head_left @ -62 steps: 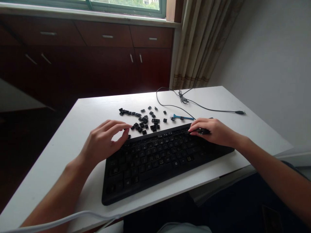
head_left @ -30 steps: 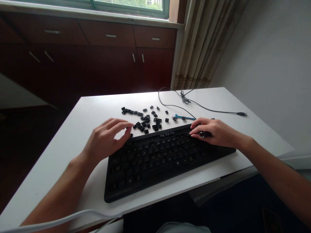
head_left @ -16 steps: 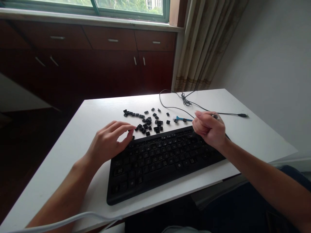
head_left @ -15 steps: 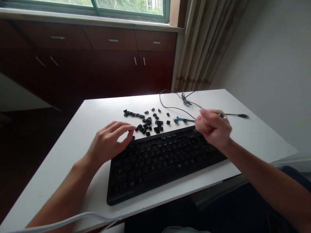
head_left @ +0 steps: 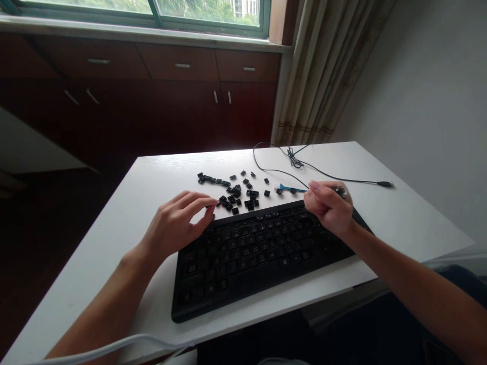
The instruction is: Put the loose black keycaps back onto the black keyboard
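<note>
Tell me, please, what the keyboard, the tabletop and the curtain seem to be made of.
The keyboard looks like matte black plastic, from its dull, dark frame. The tabletop may be white laminate or painted wood: it is smooth, with a soft sheen near its far edge. The curtain appears to be matte beige fabric, hanging in vertical folds.

Daylight comes in through the window (head_left: 213,12) and makes a soft shine along the far edge of the table (head_left: 399,223). The cupboards (head_left: 249,114) under the window are very dark. The black keyboard (head_left: 243,268) is so dim its letters are hard to read. The right hand (head_left: 329,209) looks a bit fuzzy, and the table's near right corner looks stretched.
</note>
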`<action>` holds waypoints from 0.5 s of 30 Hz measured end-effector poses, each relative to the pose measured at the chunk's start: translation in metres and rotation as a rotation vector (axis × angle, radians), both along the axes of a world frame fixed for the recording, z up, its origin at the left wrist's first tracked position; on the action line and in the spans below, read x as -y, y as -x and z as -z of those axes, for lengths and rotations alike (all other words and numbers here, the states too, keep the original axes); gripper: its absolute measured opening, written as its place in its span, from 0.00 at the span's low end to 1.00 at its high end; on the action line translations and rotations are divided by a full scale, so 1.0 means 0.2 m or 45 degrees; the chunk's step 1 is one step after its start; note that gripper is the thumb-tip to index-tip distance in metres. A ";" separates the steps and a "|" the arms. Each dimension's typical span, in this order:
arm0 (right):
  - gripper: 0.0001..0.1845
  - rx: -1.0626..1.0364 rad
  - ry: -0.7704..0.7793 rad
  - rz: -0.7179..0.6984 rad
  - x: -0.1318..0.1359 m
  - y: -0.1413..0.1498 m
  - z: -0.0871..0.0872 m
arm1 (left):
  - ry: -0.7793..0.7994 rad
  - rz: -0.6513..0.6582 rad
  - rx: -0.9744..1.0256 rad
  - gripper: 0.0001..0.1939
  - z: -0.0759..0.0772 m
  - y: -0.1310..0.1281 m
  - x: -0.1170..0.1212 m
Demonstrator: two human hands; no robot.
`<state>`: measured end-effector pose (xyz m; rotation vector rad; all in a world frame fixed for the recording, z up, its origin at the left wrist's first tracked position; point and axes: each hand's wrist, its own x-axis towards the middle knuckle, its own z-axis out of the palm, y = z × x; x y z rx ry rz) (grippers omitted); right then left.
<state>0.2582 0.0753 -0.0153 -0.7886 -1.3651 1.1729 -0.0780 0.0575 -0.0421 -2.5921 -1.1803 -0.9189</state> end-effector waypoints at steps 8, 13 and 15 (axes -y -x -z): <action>0.30 0.042 0.059 -0.112 0.00 -0.02 0.02 | 0.017 -0.014 0.009 0.11 0.01 0.00 0.00; 0.29 0.114 0.100 -0.195 0.00 -0.02 0.02 | 0.078 -0.116 -0.007 0.11 0.01 0.00 0.00; 0.28 0.232 0.075 -0.150 -0.01 -0.02 -0.01 | 0.119 -0.169 -0.022 0.11 0.01 0.01 0.00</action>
